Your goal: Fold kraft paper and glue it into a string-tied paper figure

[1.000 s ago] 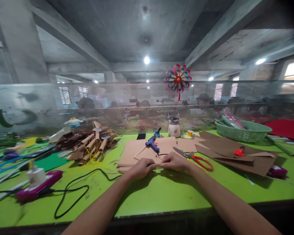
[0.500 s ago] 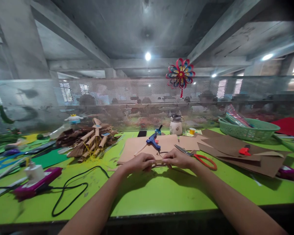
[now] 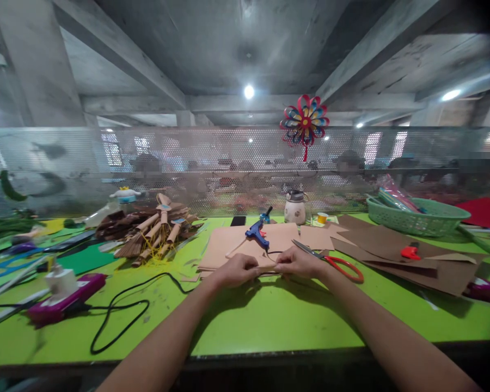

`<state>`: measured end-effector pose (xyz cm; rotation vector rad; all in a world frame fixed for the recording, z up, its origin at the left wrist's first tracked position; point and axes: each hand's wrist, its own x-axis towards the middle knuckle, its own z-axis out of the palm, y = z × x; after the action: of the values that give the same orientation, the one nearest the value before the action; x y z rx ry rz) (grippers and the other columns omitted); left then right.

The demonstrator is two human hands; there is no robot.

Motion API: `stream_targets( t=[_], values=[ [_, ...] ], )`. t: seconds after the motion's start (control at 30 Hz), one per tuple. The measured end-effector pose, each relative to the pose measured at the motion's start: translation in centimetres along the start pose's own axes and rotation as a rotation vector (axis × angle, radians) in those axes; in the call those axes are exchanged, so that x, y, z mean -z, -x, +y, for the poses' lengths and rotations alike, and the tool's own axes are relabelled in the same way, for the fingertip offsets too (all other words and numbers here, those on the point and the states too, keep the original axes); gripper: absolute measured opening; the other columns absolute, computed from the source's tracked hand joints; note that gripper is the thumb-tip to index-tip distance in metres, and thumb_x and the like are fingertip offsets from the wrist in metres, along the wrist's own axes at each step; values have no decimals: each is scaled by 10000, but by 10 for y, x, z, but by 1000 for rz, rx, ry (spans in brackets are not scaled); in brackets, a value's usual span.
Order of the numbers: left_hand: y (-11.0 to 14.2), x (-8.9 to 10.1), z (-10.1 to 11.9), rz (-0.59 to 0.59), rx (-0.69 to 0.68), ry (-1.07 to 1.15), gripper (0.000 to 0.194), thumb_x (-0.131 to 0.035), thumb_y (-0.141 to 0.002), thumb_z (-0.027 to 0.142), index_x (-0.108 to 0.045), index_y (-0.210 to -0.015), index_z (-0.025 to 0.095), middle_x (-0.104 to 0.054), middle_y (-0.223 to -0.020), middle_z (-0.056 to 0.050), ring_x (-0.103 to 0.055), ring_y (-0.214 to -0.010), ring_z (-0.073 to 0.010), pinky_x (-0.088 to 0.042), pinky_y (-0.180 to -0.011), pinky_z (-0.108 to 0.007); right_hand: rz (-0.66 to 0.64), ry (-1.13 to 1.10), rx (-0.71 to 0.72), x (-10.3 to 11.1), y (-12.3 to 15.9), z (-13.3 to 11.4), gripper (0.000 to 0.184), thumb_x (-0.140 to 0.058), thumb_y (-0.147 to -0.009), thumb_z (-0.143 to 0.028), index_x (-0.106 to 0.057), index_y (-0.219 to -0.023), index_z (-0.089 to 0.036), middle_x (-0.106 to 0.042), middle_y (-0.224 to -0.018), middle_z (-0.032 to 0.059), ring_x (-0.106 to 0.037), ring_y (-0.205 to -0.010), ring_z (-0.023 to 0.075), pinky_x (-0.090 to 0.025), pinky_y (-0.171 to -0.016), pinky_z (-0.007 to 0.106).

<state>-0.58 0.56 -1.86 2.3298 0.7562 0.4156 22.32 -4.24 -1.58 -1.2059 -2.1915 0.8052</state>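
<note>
A small strip of brown paper [image 3: 267, 269] spans the gap between my two hands, at the near edge of a stack of tan paper sheets [image 3: 218, 245]. My left hand [image 3: 242, 270] pinches its left end, fingers curled. At the other end my right hand [image 3: 297, 263] grips it between thumb and fingers. Just beyond, a blue glue gun [image 3: 256, 234] lies on the sheets with a pale glue stick in its back. Scissors with orange handles [image 3: 343, 268] rest beside my right hand, blades pointing toward the stack.
Left stand a bundle of rolled brown paper pieces [image 3: 157, 231], a purple power strip [image 3: 61, 305] and a looping black cable [image 3: 118, 307]. On the right are dark brown sheets [image 3: 375, 245] and a green basket [image 3: 416, 220]. A white jar [image 3: 295, 209] stands behind the stack.
The view has shifted slightly, so everything sits a little further right. Both hands keep their hold on the paper strip, with hardly any movement.
</note>
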Motion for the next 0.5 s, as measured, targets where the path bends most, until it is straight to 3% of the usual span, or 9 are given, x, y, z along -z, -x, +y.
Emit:
stream_targets(
  t=[0.1, 0.27, 0.5],
  values=[
    [1, -2, 8, 55, -74, -69, 399, -457, -818, 485, -633, -781, 129, -610, -686, -53, -509, -603, -130, -342, -527, -219, 1, 14, 25, -2, 1, -6, 357, -558, -791, -432, -693, -752, -105, -571, -557, -2, -431, -513, 84, -309, -488, 192],
    [6, -5, 16, -59, -65, -34, 435, -400, -851, 507, -627, -891, 138, -596, -643, -31, -497, -561, -121, -334, -521, -221, -8, 45, 48, -7, 1, -12, 409, -539, -801, -468, -714, -826, -99, -532, -555, -5, -392, -503, 76, -278, -458, 196],
    [7, -8, 15, -81, -99, 61, 381, -408, -868, 449, -610, -855, 126, -563, -626, -23, -469, -541, -107, -335, -508, -217, -54, -94, 55, -7, 2, -10, 390, -578, -778, -457, -713, -833, -96, -548, -539, -3, -409, -484, 73, -289, -461, 196]
  ],
)
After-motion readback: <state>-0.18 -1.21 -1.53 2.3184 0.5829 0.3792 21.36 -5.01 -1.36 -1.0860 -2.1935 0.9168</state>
